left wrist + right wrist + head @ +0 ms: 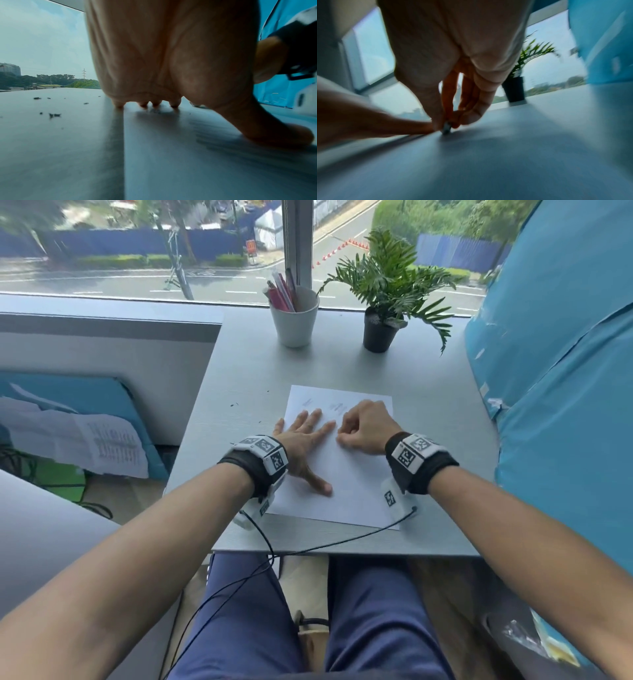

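A white sheet of paper [346,474] lies on the grey table [239,371], close to its near edge. My left hand [305,440] lies flat on the sheet's left part, fingers spread and straight. In the left wrist view its fingertips [156,104] press on the paper [188,162]. My right hand [363,426] is curled just right of the left fingers. Its thumb and fingers pinch a small grey object [446,127] whose tip touches the paper [505,162]. What the object is stays unclear, as that view is blurred.
A white cup of pens [294,316] and a potted plant [380,330] stand at the table's far edge by the window. A large blue wrapped object [565,405] borders the table's right side. Dark specks [234,405] lie left of the paper. A black cable [308,549] crosses the front edge.
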The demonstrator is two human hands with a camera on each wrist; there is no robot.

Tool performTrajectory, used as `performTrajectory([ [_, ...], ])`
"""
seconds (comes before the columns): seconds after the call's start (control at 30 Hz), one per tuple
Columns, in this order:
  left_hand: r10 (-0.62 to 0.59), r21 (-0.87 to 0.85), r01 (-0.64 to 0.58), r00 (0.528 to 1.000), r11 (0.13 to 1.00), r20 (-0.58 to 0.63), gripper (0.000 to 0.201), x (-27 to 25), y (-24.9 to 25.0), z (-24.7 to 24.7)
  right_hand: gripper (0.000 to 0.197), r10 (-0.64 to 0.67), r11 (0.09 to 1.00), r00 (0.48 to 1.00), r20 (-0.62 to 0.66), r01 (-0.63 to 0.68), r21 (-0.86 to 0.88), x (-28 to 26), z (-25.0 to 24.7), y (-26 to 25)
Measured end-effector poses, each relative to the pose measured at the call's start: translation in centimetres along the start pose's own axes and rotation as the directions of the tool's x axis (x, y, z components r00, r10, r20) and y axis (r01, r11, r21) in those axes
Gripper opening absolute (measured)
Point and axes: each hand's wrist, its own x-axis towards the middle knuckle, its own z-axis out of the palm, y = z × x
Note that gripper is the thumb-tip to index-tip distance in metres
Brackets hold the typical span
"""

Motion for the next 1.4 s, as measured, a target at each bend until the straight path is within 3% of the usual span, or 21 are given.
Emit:
performTrajectory([
  [0.13,0.008,0.014,-0.008,1.000,1.000,0.024,0.148,-0.1,-0.1,-0.1,0.006,-0.090,0.996,0.979,0.184,0.094,-0.012,-2.1,1.4,-1.8],
  [0.3,-0.005,0.003,0.005,1.000,1.000,0.003,0.149,-0.1,0.0,-0.1,0.008,0.040,0.999,0.999,-0.013,-0.040,-0.017,1.0,-1.0,0.8],
  [0.47,-0.002,0.009,0.002,1.000,1.000,0.030,0.148,-0.1,0.1,-0.2,0.005,-0.095,0.995,0.977,0.190,0.099,-0.010,-2.9,1.8,-2.2],
  [0.67,-0.004,0.007,0.004,1.000,1.000,0.014,0.148,-0.1,0.1,-0.1,0.009,0.048,0.999,0.998,-0.037,-0.048,0.002,1.0,-0.6,0.9],
  [0.83,0.007,0.026,-0.008,0.999,1.000,0.040,0.151,0.0,-0.2,-0.2,0.004,-0.090,0.995,0.982,0.169,0.094,-0.017,-2.3,1.6,-1.4],
  [1.0,-0.009,0.011,0.009,1.000,1.000,0.023,0.150,0.0,0.0,-0.2,0.009,0.031,0.999,0.999,-0.019,-0.030,0.012,1.1,-0.9,1.0],
  [1.17,0.003,0.024,-0.004,0.999,1.000,0.041,0.151,0.0,-0.3,-0.2,0.004,-0.108,0.994,0.976,0.189,0.111,-0.009,-2.0,1.4,-1.8],
  [1.33,0.001,0.014,-0.001,1.000,1.000,0.014,0.150,-0.1,-0.1,-0.2,0.008,0.037,0.999,0.999,-0.010,-0.037,-0.005,1.8,-1.2,1.0],
  [1.4,-0.003,0.026,0.003,1.000,1.000,0.014,0.152,0.1,-0.2,-0.2,0.006,-0.024,0.999,0.999,0.034,0.025,-0.020,0.7,-0.2,-0.1],
])
